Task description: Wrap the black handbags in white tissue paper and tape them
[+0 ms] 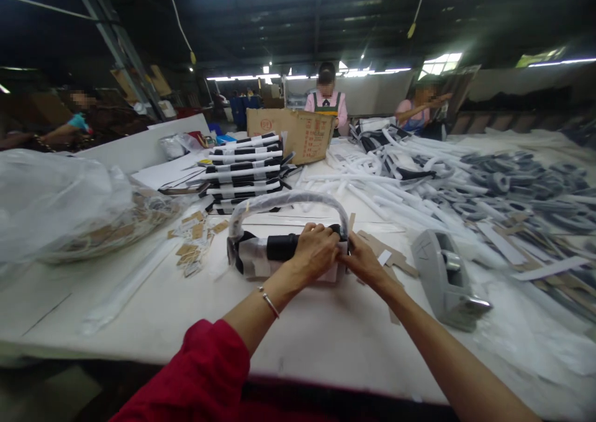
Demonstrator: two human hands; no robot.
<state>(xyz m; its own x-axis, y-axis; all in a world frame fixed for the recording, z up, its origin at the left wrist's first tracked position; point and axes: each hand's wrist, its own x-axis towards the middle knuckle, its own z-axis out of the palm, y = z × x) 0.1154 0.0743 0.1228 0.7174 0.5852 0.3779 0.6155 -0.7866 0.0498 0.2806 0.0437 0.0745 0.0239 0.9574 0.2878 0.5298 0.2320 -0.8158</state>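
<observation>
A black handbag (278,248) stands on the white table in front of me, partly wrapped in white sheet. Its arched handle (288,197) is covered in clear plastic. Across the bag's right part lies my left hand (317,248), fingers bent over its front and top near the right end. My right hand (362,257) is closed at the bag's right edge, thumb and fingers pressed together by the handle's foot. Whatever small piece those fingers may pinch is hidden. The two hands nearly touch each other.
A grey tape dispenser (444,279) stands right, beside cardboard strips (388,254). Tags with strings (193,242) and a large plastic bag (79,205) lie left. Behind are stacked wrapped bags (244,170), a carton (291,133), piled white foam tubes (395,192) and several people.
</observation>
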